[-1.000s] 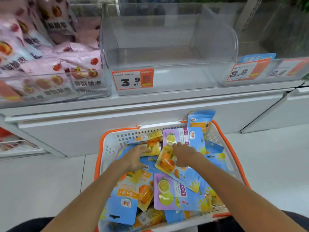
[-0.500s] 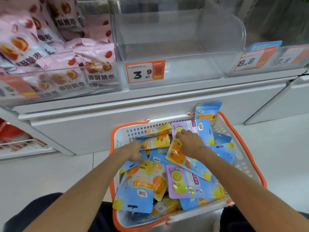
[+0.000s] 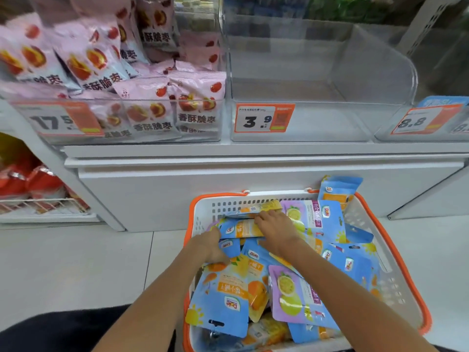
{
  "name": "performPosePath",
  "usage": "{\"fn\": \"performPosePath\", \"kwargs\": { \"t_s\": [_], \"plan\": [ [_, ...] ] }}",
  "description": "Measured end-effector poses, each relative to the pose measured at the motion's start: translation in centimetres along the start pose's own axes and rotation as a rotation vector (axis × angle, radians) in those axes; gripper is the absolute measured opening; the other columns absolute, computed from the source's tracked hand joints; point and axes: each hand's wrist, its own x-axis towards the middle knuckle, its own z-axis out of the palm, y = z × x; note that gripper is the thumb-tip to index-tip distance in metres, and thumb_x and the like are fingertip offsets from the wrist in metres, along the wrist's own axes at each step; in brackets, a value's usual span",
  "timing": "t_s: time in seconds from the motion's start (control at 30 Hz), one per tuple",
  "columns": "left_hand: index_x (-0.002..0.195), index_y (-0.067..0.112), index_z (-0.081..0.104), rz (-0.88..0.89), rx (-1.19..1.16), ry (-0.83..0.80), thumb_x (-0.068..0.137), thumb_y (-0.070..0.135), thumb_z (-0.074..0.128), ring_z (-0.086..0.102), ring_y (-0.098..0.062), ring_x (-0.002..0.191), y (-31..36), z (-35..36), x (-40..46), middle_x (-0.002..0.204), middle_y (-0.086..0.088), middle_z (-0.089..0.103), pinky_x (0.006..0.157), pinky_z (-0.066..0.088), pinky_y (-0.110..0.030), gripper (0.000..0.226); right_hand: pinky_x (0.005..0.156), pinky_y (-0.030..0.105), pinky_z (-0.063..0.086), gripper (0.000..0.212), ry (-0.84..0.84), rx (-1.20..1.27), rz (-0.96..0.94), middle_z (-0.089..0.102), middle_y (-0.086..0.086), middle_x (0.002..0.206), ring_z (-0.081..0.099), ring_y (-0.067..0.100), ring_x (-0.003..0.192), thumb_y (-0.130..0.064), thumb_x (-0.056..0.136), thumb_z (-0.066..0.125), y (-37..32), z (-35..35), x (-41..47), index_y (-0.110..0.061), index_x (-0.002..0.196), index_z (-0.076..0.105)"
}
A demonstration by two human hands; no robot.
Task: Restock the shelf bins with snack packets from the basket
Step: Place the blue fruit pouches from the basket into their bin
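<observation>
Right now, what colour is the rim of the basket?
Orange. The basket rim runs around white plastic walls, seen clearly in the head view.

Printed "Dole" on the blue snack packets [image 3: 223, 298] in the basket [image 3: 396, 283]. Marked "香酥脆枣" on the pink packets [image 3: 152, 115] in the left bin. Priced "3.9" on the orange tag [image 3: 264, 118] of the clear middle bin [image 3: 330, 123]; "8.8" on the right tag [image 3: 418, 120]; "17.5" on the left tag [image 3: 57, 120].
</observation>
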Motion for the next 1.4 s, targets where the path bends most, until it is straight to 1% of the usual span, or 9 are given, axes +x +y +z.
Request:
{"fn": "performPosePath", "kwargs": {
  "t_s": [0.13,0.27,0.4,0.5,0.8,0.93,1.03,1.17,1.4],
  "plan": [
    [0.133,0.024,0.042,0.081,-0.073,0.052,0.084,0.049,0.065,0.054,-0.019,0.117,-1.1,-0.1,-0.5,0.134,0.0,0.052,0.091,0.044,-0.03,0.06,0.073,0.036,0.054,0.056,0.085,-0.042,0.017,0.067,0.004,0.09,0.063,0.023,0.083,-0.033,0.041,0.093,0.0,1.7,0.5,-0.013,0.089,0.072],
    [0.128,0.015,0.054,0.124,-0.367,0.026,0.091,0.024,0.063,0.051,-0.023,0.124,-1.9,-2.1,0.3,0.132,-0.007,0.052,0.092,0.043,-0.028,0.039,0.087,0.034,0.046,0.039,0.084,0.007,-0.023,0.058,0.003,0.122,0.053,0.023,0.115,-0.021,0.085,0.063,1.5,1.6,0.5,-0.018,0.124,0.059],
    [0.127,0.009,0.054,0.041,-0.472,0.082,0.089,0.007,0.062,0.055,-0.025,0.108,-1.7,-3.9,-0.1,0.123,-0.01,0.056,0.073,0.047,-0.026,0.039,0.084,0.028,0.042,0.037,-0.076,0.265,-0.016,0.063,-0.006,0.118,0.056,0.018,0.112,-0.028,0.092,0.057,4.8,-0.9,-0.4,-0.032,0.129,0.057],
    [0.127,0.008,0.055,-0.016,-0.432,0.007,0.093,0.011,0.056,0.051,-0.021,0.091,-0.6,-5.3,-1.5,0.113,-0.008,0.054,0.057,0.04,-0.021,0.034,0.078,0.021,0.046,0.03,-0.261,0.67,0.067,0.069,0.004,0.11,0.062,0.016,0.098,-0.023,0.09,0.062,6.7,-3.5,-1.4,-0.019,0.12,0.066],
    [0.111,0.01,0.054,-0.003,-1.023,0.168,0.096,0.056,0.033,0.058,-0.022,0.096,5.8,-7.6,-7.0,0.104,-0.006,0.059,0.083,0.05,-0.037,0.053,0.085,0.022,0.051,0.024,-0.286,1.493,0.196,0.069,-0.004,0.109,0.064,0.01,0.099,-0.024,0.095,0.056,6.3,-8.4,-5.4,-0.017,0.116,0.064],
    [0.109,0.008,0.057,0.047,-1.051,0.154,0.093,0.029,0.059,0.058,-0.02,0.094,7.5,-8.1,-8.1,0.095,-0.001,0.059,0.078,0.054,-0.033,0.026,0.089,0.028,0.053,0.023,-0.038,1.455,0.274,0.07,0.005,0.111,0.067,0.016,0.097,-0.026,0.093,0.06,5.3,-8.8,-5.1,-0.014,0.111,0.068],
    [0.123,0.017,0.055,0.148,-1.059,-0.088,0.093,0.039,0.057,0.061,-0.022,0.101,8.5,-8.8,-9.3,0.117,-0.006,0.059,0.085,0.053,-0.033,0.037,0.069,0.013,0.052,0.022,0.093,1.468,0.25,0.07,0.003,0.1,0.065,0.008,0.082,-0.023,0.092,0.061,4.7,-9.2,-5.5,-0.012,0.11,0.069],
    [0.119,0.025,0.055,0.182,-1.129,-0.115,0.081,0.062,0.058,0.063,-0.025,0.103,9.5,-9.7,-9.7,0.121,-0.012,0.059,0.091,0.053,-0.036,0.054,0.079,0.028,0.051,0.031,0.254,1.265,0.26,0.069,0.0,0.091,0.064,0.013,0.084,-0.03,0.085,0.069,4.1,-9.9,-5.8,-0.022,0.115,0.069],
    [0.119,0.016,0.057,0.179,-1.106,-0.085,0.09,0.033,0.061,0.065,-0.017,0.084,9.5,-9.1,-9.1,0.097,-0.003,0.068,0.074,0.054,-0.028,0.034,0.093,0.019,0.045,0.05,-0.24,1.279,-0.065,0.058,-0.013,0.126,0.054,0.004,0.115,-0.016,0.086,0.068,7.0,-12.1,-9.5,-0.034,0.131,0.053]
  ]
}}
